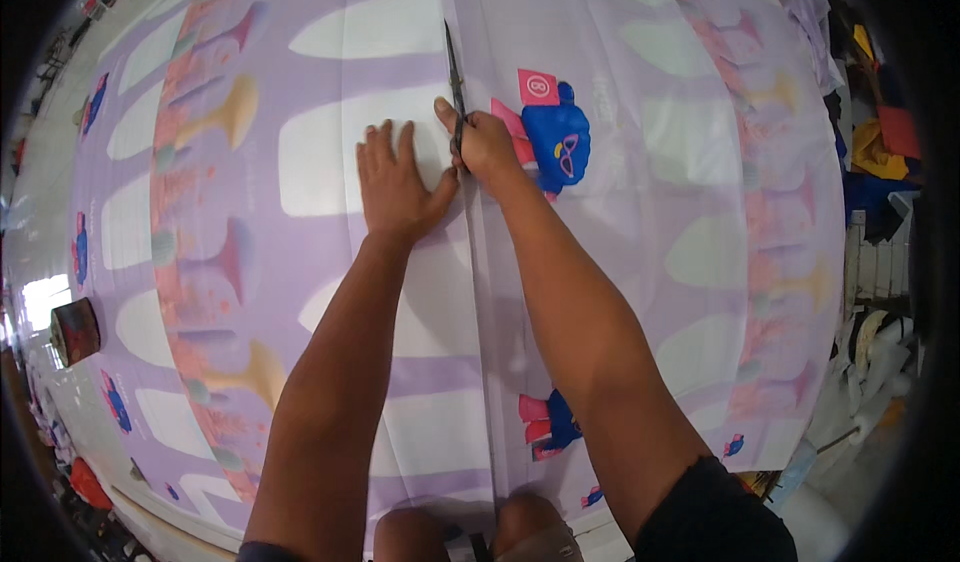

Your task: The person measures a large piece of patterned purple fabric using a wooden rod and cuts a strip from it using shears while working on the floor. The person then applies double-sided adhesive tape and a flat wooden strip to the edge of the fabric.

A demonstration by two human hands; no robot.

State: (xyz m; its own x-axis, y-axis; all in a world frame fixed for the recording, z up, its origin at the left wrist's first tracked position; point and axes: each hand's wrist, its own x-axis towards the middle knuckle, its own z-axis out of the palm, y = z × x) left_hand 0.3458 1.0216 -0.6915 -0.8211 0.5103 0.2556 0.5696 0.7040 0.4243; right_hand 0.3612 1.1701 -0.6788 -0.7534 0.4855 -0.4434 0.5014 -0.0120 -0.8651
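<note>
A large sheet of printed fabric, lilac and white with coloured patterns, lies spread before me. My right hand is closed around the handles of black scissors, whose blades point away from me. They lie along a straight slit that runs from near my knees up to the scissors. My left hand rests flat on the white part of the fabric just left of the slit, fingers spread, its thumb close to the scissor handles. A blue cartoon figure is printed right of my right hand.
A dark reddish-brown block or tin stands at the left edge of the fabric on the shiny white surface. Piled cloth in yellow and other colours lies beyond the right edge. Below it are pale bundled scraps.
</note>
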